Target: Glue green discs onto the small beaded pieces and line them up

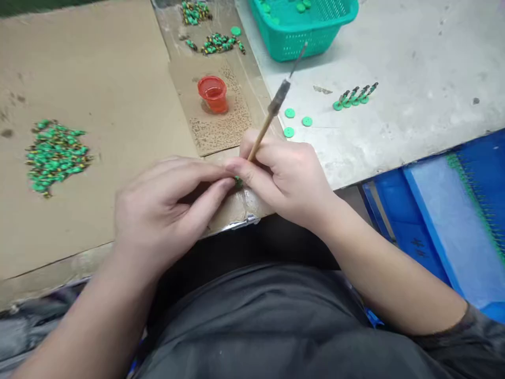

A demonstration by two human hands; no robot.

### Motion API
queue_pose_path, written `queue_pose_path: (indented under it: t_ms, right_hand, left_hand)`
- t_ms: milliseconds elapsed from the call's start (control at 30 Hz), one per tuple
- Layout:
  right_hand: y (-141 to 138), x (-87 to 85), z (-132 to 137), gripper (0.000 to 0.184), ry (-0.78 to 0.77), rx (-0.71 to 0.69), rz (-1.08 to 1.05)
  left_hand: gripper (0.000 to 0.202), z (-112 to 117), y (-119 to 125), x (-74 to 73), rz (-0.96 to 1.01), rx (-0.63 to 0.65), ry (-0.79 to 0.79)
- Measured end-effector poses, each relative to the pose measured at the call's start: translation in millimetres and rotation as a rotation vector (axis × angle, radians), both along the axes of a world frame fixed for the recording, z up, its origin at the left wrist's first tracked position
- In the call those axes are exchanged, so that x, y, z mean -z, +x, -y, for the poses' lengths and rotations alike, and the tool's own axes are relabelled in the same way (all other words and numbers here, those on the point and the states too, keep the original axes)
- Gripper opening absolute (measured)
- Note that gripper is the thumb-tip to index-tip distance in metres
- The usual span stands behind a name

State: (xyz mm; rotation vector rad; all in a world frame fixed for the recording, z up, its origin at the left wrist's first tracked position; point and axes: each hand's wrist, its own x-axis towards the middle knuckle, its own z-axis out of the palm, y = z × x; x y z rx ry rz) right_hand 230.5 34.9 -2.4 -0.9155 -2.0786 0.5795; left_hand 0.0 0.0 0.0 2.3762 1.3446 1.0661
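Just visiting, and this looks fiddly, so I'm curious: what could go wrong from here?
The tiny green piece by the left hand is mostly hidden, so it might slip unnoticed. The right hand, gripping a thin tool, is close to loose green discs and could brush them away. The open red cup stands just beyond both hands; a careless nudge could tip it.
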Motion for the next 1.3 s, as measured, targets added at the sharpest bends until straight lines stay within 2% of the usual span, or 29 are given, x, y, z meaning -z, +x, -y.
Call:
queue_pose_path:
  t_ms: [167, 333, 467, 600, 667, 733, 800, 900, 1000, 1167, 1233, 1300]
  right_hand:
    - [0, 1.4, -1, 0.036, -0.029, 0.011, 0.039]
    - [-3, 3.2, 2, 0.034, 0.025, -0.02, -0.036]
    - [-7, 5.8, 2, 0.034, 0.03, -0.017, 0.014]
    - [-5, 3.8, 2, 0.036, -0.011, -0.028, -0.091]
    - [-2, -0.8, 10, 0.037, -0.086, 0.071, -0.224]
    - [3, -5.3, 22, 0.037, -0.214, 0.232, -0.327]
    - [7, -6.5, 36, 0.038, -0.283, 0.255, -0.339]
    - [12, -1.5, 48, 0.038, -0.25, 0.206, -0.26]
    - [13, 5.1, 48, 0.042, -0.194, 0.197, -0.198]
    - [11, 0.0, 48, 0.05, -0.128, 0.193, -0.195]
    - [9, -4.2, 54, 0.053, -0.09, 0.174, -0.243]
    - [8, -0.5, 61, 0.05, -0.107, 0.204, -0.291]
  left_hand:
    - [0.009, -3, -1, -1.9, -0.007, 0.002, -0.003]
    - [0.007, -2, -1, -1.8, -0.021, -0.004, 0.02]
    - [0.009, -7, -1, -3.0, 0.002, 0.017, 0.022]
    - [0.009, -11, 1, -6.7, 0.131, 0.003, -0.155]
    - [0.011, -10, 0, -11.7, 0.152, -0.013, -0.201]
    - [0.018, -7, -3, -20.8, 0.192, -0.033, -0.257]
    - [0.025, -4, -5, -33.4, 0.322, -0.052, -0.398]
    - [0.035, -1, -8, -53.3, 0.575, -0.043, -0.623]
    - [0.032, -3, -10, -65.2, 0.706, 0.01, -0.743]
    - [0.028, 0, -8, -69.2, 0.735, 0.022, -0.8]
    - [0.035, 7, -5, -70.5, 0.704, -0.014, -0.795]
    - [0.047, 13, -5, -69.5, 0.665, -0.04, -0.795]
